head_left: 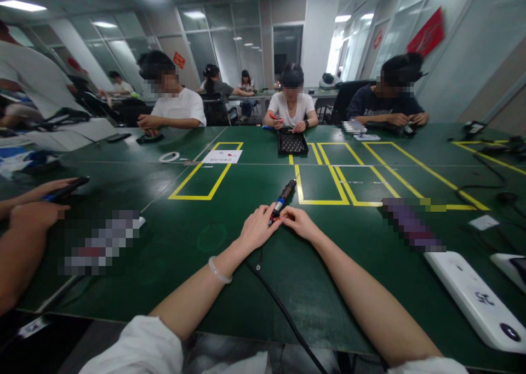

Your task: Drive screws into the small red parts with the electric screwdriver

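A slim electric screwdriver (283, 196), dark with a blue band, lies slanted over the green table with its thin bit pointing away from me. My left hand (259, 226) is closed over its near end, the back of the hand up and a pale bangle on the wrist. From the right, my right hand (299, 222) meets it with curled fingers pinched together beside a small red piece (275, 218). What those fingertips hold is hidden. Below my left hand a black cable (279, 302) runs toward the table's front edge, with a small metal ring (258, 267) near it.
Yellow tape rectangles (324, 202) mark the green table (230, 297). A white device (472, 302) lies at right, near more cables (482, 171). Across sits a person with a black tray (293, 143). Another person's hands (41, 204) hold a dark tool at left.
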`<action>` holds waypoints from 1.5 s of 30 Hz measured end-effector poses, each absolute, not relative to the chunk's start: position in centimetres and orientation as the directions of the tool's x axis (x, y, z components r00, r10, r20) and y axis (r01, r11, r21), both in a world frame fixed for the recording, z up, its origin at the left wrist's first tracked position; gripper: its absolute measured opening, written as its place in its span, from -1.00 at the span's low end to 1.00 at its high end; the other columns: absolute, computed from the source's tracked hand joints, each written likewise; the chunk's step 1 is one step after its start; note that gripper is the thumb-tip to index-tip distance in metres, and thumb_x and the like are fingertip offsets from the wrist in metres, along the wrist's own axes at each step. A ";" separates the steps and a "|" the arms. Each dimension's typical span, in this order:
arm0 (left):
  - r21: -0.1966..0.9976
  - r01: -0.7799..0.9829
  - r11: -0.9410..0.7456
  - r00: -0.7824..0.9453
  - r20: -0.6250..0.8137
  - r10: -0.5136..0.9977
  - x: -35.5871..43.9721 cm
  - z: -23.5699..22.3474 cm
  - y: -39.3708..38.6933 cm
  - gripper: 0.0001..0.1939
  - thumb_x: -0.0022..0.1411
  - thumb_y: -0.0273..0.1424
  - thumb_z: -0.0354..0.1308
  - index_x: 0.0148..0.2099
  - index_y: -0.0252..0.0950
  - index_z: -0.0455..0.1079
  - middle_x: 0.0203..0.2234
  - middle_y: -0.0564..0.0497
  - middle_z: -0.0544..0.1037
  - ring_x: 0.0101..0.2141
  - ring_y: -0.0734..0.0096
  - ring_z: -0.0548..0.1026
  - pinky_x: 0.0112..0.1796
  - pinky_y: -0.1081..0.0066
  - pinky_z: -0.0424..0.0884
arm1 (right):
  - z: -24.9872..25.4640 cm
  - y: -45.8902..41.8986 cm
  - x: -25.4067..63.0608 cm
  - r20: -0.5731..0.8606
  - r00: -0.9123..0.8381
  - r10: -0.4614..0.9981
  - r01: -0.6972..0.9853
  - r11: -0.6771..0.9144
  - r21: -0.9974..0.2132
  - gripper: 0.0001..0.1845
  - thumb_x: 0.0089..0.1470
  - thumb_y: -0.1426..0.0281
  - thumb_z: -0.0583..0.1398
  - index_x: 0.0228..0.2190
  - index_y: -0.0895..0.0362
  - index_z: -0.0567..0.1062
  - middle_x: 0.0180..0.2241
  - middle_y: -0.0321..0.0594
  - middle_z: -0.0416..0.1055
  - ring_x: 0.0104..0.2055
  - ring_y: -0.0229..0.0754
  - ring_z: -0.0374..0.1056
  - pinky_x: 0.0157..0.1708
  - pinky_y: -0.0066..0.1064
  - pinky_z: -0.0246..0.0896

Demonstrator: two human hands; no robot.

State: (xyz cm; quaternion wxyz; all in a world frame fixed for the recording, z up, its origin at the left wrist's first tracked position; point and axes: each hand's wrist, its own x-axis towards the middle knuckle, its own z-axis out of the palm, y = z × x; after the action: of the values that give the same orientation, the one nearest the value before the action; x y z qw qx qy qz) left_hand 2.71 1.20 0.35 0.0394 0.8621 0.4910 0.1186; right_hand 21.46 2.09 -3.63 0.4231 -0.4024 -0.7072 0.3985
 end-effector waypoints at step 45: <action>-0.101 0.995 0.011 0.002 0.124 0.992 -21.5 0.7 13.1 -0.30 0.29 0.00 -0.22 0.31 -0.32 0.11 0.12 -0.36 0.32 0.08 -0.19 0.29 0.13 -0.15 -0.10 | -2.9 1.6 21.5 0.228 -0.294 0.928 0.320 0.320 -0.892 -0.85 0.11 0.34 0.14 -0.38 0.18 0.44 -0.49 -0.29 0.40 -0.45 -0.28 0.29 -0.40 -0.47 0.14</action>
State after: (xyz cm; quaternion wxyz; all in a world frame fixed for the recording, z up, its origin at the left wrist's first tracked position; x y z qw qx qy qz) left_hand -21.48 13.09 0.74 -0.0801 0.7032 0.7064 0.0079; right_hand 21.53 1.56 -2.90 0.3983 -0.4407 -0.7082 0.3816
